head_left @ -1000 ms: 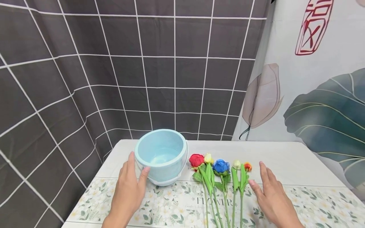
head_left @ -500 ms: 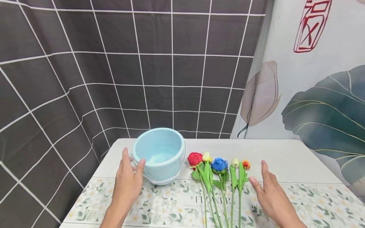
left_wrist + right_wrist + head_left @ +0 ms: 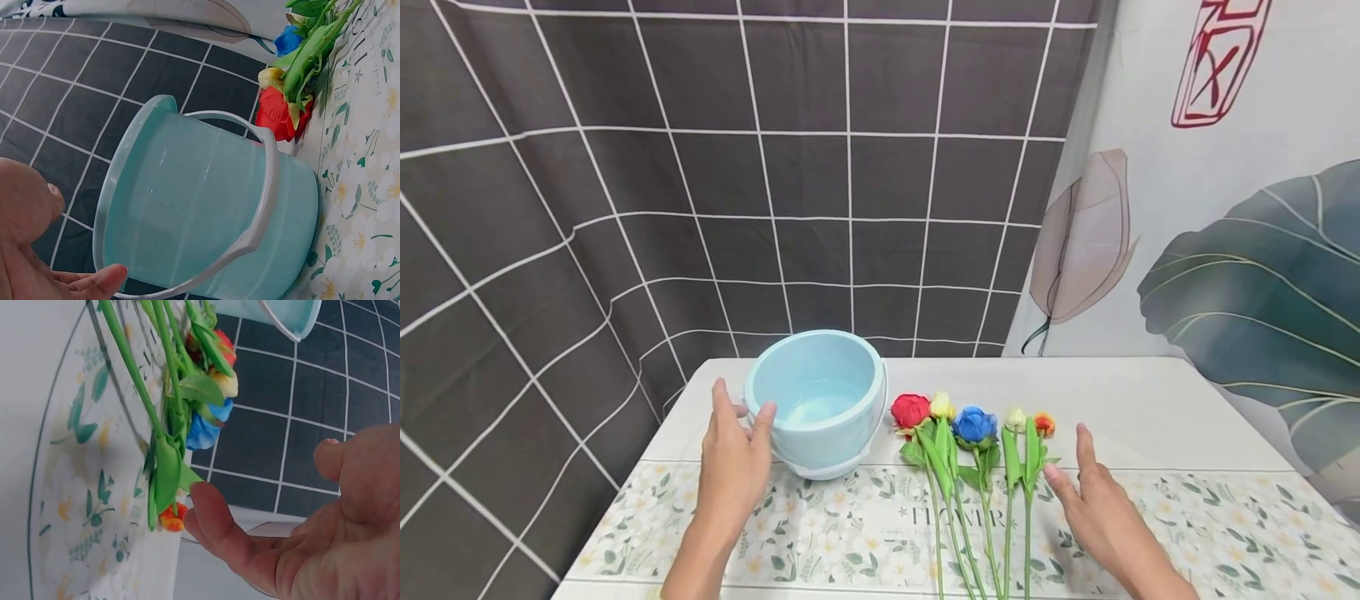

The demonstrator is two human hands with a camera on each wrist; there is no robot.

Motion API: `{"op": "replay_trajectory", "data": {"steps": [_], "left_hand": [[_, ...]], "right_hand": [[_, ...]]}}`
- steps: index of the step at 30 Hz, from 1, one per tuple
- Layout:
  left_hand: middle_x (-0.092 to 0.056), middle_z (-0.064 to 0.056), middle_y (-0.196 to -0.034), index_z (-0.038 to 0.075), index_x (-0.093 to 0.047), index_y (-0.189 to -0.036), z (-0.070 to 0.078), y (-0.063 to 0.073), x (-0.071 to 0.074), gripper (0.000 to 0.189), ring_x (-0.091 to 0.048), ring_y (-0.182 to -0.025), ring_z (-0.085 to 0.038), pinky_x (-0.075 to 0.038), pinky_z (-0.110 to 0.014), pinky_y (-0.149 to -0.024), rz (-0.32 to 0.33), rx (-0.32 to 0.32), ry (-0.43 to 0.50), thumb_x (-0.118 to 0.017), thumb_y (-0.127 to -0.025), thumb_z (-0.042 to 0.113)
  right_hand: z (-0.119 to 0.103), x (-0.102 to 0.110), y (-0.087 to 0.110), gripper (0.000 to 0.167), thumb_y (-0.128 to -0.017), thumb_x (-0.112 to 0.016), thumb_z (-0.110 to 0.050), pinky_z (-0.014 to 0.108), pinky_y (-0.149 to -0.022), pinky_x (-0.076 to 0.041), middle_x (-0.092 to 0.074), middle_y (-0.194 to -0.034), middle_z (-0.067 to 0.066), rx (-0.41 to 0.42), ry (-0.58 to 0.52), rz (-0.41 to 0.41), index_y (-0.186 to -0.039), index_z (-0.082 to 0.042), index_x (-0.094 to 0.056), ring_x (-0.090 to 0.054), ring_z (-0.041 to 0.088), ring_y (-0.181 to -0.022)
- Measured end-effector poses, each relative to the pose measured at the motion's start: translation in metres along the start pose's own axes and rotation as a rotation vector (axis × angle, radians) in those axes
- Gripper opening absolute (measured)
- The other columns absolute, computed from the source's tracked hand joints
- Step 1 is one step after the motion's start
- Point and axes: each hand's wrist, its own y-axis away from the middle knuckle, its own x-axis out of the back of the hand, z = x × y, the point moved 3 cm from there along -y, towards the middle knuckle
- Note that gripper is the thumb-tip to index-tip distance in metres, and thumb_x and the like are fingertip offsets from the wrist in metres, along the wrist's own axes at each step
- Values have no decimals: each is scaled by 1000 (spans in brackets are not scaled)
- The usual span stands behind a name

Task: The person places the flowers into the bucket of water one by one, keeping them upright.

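A light blue bucket (image 3: 831,442) with a pale handle (image 3: 267,181) stands upright at the back left of the table. My left hand (image 3: 733,467) is beside its left side, fingers loosely extended and thumb overlapping the bucket's edge in the head view. To the right of the bucket lie several artificial flowers with green stems: a red one (image 3: 911,411), a yellow tulip (image 3: 942,405), a blue one (image 3: 975,425), a whitish tulip (image 3: 1015,418) and an orange one (image 3: 1044,423). My right hand (image 3: 1103,512) holds nothing, its fingers spread just right of the orange flower.
A white table (image 3: 1150,417) carries a floral-print band (image 3: 820,533) with the word FLOWER. Behind stands a dark cloth (image 3: 790,167) with a white grid. A pale curtain (image 3: 1157,208) with leaf prints hangs at the right.
My left hand has shifted slightly left, away from the bucket. The right hand has barely moved beside the flowers. The head view has tilted a little; bucket and flowers stay in place.
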Motion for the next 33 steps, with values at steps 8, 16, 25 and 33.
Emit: {"op": "replay_trajectory", "data": {"steps": [8, 16, 25, 33], "left_hand": [[-42, -23, -132, 7, 8, -154, 2, 0, -2, 76, -56, -103, -38, -53, -54, -84, -7, 46, 17, -43, -103, 30], [-46, -25, -122, -3, 4, -151, -2, -4, -6, 82, -58, -97, -35, -55, -48, -77, -18, 67, 48, -51, -100, 28], [-49, -23, -115, -4, 8, -151, -4, -9, -8, 86, -58, -98, -34, -53, -49, -85, -60, 128, 102, -54, -99, 27], [-58, -15, -94, -7, 7, -150, -5, -11, -10, 87, -65, -76, -21, -54, -37, -79, -69, 145, 138, -56, -99, 25]], "right_hand": [[1, -10, 1, 105, -90, -26, -74, 50, -70, -56, -51, -115, 39, 9, -84, -30, -147, 0, 23, -65, 33, -73], [1, -20, 2, 101, -95, -43, -61, 51, -71, -55, -63, -91, 17, -1, -151, -70, -149, -6, 23, -61, 22, -53], [-1, -33, 4, 97, -98, -57, -37, 37, -56, -53, -57, -73, 7, -6, -159, -52, -149, 3, 16, -57, 22, -51], [-1, -45, 3, 98, -95, -63, -24, 33, -48, -50, -55, -73, 8, -30, -163, -71, -147, 10, 12, -56, 22, -51]]}}
